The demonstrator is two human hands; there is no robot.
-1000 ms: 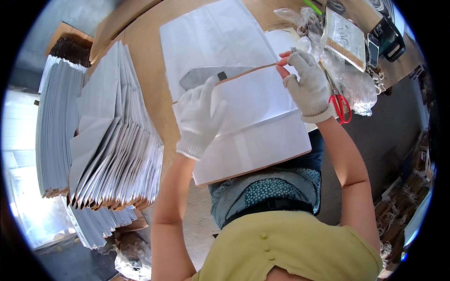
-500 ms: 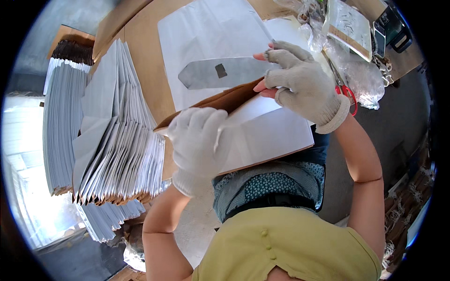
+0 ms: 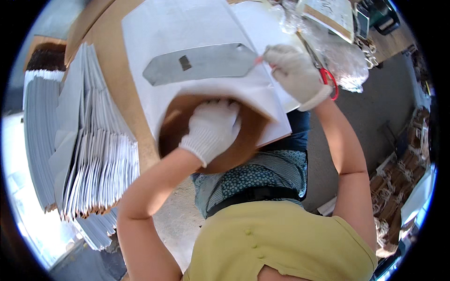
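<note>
We note: tan bench (image 3: pixel 112 58), grey floor (image 3: pixel 344 124) to its right, blue-grey wall (image 3: pixel 57 21) at upper left; bright white light (image 3: pixel 18 187) glares below the wall.

Left hand (image 3: pixel 214 125) inside open brown-lined bag (image 3: pixel 255 125); right hand (image 3: pixel 297 74) near grey plate (image 3: pixel 211 64)
</note>
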